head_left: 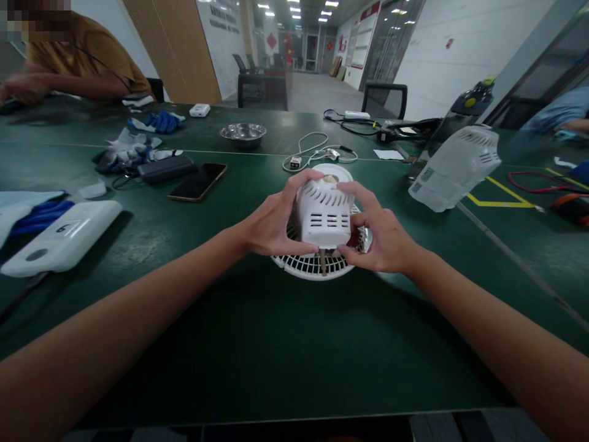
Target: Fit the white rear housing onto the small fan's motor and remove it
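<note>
Both my hands grip a white plastic motor housing (326,230) with curved and straight vent slots. My left hand (271,224) has its fingers closed round the left side, thumb at the lower edge. On the opposite side my right hand (384,239) is closed in the same way. Beneath the housing lies a round white fan grille (304,267), partly covered by the hands. A short brownish rod (323,263) shows below the housing, over the grille bars. Behind the housing, part of a white round piece (338,169) is visible.
Further back stand a metal bowl (243,134) and a coiled white cable (301,152). To the left are a phone (199,182), gloves (129,147) and a white device (64,236). A bagged white vented part (455,169) and a bottle (464,104) occupy the right. A person (92,61) sits far left.
</note>
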The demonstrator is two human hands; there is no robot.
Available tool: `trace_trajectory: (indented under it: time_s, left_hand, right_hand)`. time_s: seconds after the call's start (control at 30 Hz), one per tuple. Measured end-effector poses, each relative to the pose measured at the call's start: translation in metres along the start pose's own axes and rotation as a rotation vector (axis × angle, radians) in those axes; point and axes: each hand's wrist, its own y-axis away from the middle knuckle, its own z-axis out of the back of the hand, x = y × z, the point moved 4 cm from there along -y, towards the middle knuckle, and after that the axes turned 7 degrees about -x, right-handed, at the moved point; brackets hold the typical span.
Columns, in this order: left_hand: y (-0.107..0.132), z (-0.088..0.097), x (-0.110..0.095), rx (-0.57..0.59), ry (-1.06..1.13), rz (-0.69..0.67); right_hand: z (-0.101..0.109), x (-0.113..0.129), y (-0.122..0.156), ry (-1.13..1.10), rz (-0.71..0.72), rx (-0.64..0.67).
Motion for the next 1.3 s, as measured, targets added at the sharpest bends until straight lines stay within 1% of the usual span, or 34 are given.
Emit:
trace_trajectory:
  time_s: [0.1,0.23,0.47,0.6,0.83,0.97,1.13,1.23,1.3]
  left_hand:
    - [-0.001,-0.001,0.002,0.009,-0.012,-0.014]
    - [0.0,-0.003,0.003,0.008,-0.017,0.007]
    - [0.006,-0.005,-0.005,-0.016,-0.01,0.004]
    - [0.012,-0.004,-0.011,-0.015,-0.054,-0.022]
    - [0.021,0.0,-0.015,-0.031,-0.103,0.005]
    - [0.022,0.001,-0.015,-0.044,-0.095,0.003]
    - [0.023,0.001,-0.014,-0.061,-0.097,-0.007]
    - [0.024,-0.001,-0.009,-0.06,-0.124,0.01]
    - [0.026,-0.002,-0.005,-0.053,-0.127,-0.005]
  right_hand:
    - [0.001,0.001,0.0,0.011,0.005,0.01]
    - [0.002,0.002,-0.001,0.021,-0.003,0.024]
    - [0.003,0.014,-0.002,-0.057,-0.041,0.032]
    - [0.0,0.014,0.001,-0.131,-0.074,0.014]
    - [-0.008,0.011,0.008,-0.14,-0.077,-0.028]
    - [-0.009,0.01,0.009,-0.123,-0.076,-0.052]
    - [-0.009,0.01,0.009,-0.107,-0.074,-0.051]
    - [-0.009,0.01,0.011,-0.092,-0.059,-0.07]
    - [-0.008,0.008,0.013,-0.083,-0.053,-0.094]
